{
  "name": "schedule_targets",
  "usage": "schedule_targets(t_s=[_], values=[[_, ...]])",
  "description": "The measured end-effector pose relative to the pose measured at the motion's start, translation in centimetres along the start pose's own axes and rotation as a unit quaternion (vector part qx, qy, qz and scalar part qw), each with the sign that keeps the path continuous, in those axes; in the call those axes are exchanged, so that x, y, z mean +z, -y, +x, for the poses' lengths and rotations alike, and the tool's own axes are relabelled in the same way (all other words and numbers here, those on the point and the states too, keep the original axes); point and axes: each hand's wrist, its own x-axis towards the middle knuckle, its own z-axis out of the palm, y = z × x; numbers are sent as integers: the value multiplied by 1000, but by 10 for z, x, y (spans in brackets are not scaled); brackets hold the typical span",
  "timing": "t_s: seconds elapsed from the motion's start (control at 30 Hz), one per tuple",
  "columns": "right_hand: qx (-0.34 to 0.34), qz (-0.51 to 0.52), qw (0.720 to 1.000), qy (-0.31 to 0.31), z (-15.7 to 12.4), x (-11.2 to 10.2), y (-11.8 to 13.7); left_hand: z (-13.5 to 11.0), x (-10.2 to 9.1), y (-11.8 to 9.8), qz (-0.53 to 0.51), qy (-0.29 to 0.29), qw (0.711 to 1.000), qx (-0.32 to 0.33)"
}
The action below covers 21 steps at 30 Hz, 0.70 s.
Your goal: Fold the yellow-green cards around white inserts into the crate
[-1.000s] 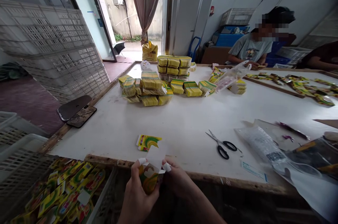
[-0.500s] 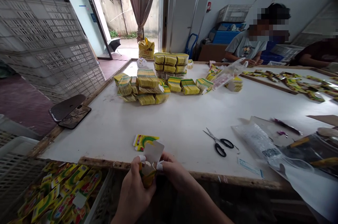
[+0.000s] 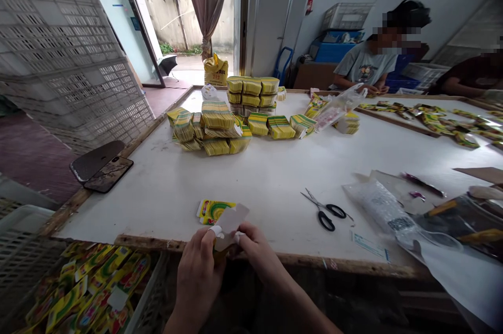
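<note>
My left hand (image 3: 198,273) and my right hand (image 3: 253,252) meet at the near edge of the white table (image 3: 275,176). Both pinch one small flat carton blank (image 3: 230,224), its white inner side tilted up toward me and a yellow part hidden low between the fingers. White tape wraps the fingertips. Just beyond the hands a flat yellow, green and red carton blank (image 3: 212,210) lies on the table. Below left, a white crate (image 3: 84,287) holds several loose blanks of the same print.
Black-handled scissors (image 3: 325,211) lie right of my hands. Clear plastic bags (image 3: 393,216) sit at the right. Stacks of bundled yellow cartons (image 3: 231,121) stand mid-table. Two phones (image 3: 102,166) rest on the left edge. Two other people sit at the far right corner.
The carton in my hands has been folded down flatter and lower, its white flap now leaning right. The view has shifted slightly, and the hands have stayed at the table edge.
</note>
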Motion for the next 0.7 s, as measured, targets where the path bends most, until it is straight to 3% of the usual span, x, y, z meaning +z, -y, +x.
schedule_targets(t_s=[0.2,0.4,0.57,0.7], values=[[30,77,997,-6,-3,-2,0,4,-4,0,19,-7,1000,21],[108,194,975,11,2,-5,-5,9,-7,-7,7,-16,999,43],[175,264,947,54,4,-8,-13,2,-4,-10,-15,-42,999,-2],[160,287,942,71,0,-9,-14,-4,1,-6,-39,-36,998,-45]])
